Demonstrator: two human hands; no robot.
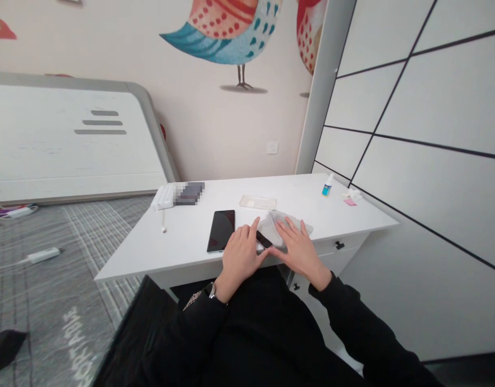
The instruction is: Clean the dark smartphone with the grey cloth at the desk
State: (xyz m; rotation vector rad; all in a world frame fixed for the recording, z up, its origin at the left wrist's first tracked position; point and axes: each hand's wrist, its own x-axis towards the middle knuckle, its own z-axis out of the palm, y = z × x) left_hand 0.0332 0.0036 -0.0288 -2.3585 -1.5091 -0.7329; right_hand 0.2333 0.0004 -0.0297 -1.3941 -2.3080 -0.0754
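At the table's front edge, a dark phone-like slab [264, 239] lies partly hidden between my hands. My left hand [241, 251] rests over its left side, fingers stretched out, with the thumb near its lower edge. A thin pale grey cloth [270, 221] is spread beside and behind the slab. On this cloth my right hand [299, 251] lies flat with its fingers spread, its thumb reaching to the slab's lower corner and close to my left thumb. Just left of my left hand is a larger black-screened tablet [222, 230].
A clear plastic case [257, 202] lies behind the cloth on the white table [183, 252]. A small spray bottle [327, 185] and crumpled tissue [353, 194] with a pink packet [349, 202] are far right. A white power strip [164, 196] and dark blurred item [190, 193] sit back left.
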